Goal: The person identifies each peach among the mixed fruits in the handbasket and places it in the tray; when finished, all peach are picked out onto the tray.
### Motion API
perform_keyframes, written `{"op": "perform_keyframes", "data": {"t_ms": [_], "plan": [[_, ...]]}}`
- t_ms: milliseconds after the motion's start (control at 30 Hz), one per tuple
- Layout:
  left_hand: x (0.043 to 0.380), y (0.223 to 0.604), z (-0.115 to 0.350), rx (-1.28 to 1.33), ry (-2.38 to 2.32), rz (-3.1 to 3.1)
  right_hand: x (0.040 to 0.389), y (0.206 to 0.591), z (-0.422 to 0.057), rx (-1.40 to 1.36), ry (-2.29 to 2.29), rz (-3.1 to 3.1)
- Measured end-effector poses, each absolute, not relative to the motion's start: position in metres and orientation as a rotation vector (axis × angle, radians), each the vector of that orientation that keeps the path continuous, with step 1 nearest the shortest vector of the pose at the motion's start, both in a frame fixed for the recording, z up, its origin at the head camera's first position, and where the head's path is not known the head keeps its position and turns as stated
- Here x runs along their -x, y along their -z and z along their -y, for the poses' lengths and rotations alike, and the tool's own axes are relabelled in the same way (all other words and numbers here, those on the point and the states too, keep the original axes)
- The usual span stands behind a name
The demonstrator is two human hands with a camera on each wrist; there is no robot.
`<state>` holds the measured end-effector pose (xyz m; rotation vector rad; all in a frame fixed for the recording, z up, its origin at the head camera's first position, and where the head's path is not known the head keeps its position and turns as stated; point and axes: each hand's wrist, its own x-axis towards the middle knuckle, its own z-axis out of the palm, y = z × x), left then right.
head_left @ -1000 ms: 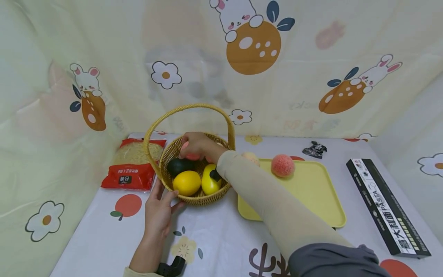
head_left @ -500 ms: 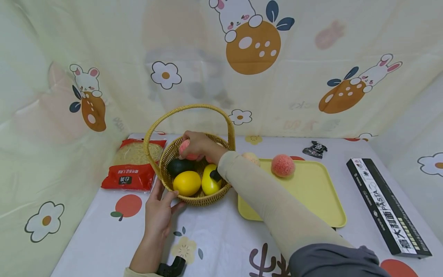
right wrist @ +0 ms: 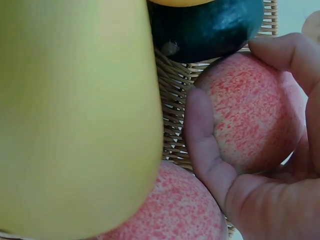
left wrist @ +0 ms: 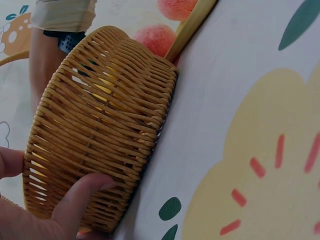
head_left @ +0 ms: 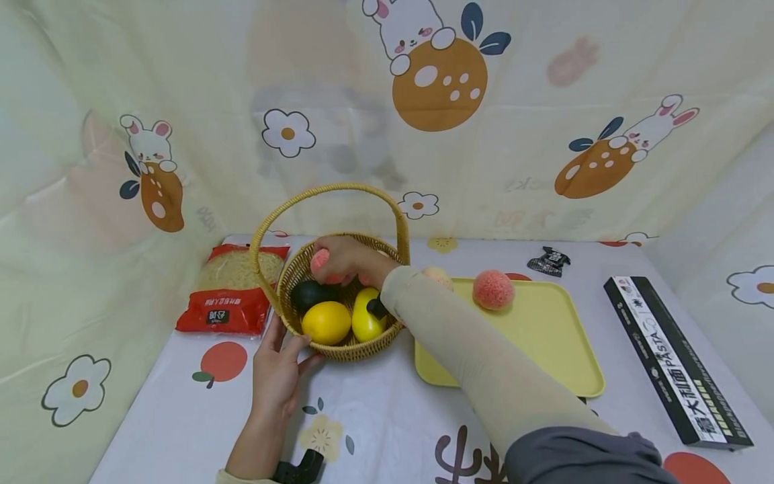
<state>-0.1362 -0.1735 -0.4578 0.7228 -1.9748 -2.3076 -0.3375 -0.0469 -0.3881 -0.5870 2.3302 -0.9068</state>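
Note:
A woven basket with a tall arched handle stands at the table's back left. My left hand grips its front-left side; in the left wrist view the thumb lies on the woven wall. Inside the basket, my right hand holds a pink speckled peach, fingers and thumb curled round it. Beside that peach lie a dark green avocado-like fruit, a lemon and a yellow pear-like fruit. A second peach sits below the yellow fruit in the right wrist view, partly hidden.
Right of the basket, a yellow tray carries a peach near its back edge; a paler fruit is half hidden by the right sleeve. A red noodle bag, a black pasta box and a small black wrapper lie around.
The right hand and the peach in it have shifted slightly left, and more of the peach shows beside the fingers than a second ago. The left hand and basket stay put.

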Motion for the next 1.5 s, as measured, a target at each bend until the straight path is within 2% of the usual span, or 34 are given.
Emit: {"op": "perform_keyframes", "data": {"t_ms": [767,1167,1500], "plan": [[0.136,0.457,0.174,-0.725,2.306,1.982,0.326,0.39,0.043,0.643,1.045,-2.276],[0.137,0.457,0.174,-0.712,2.3,1.98,0.309,0.371,0.047,0.816,1.132,-2.195],[0.137,0.458,0.174,-0.72,2.307,1.975,0.293,0.359,0.025,0.897,1.157,-2.162]]}}
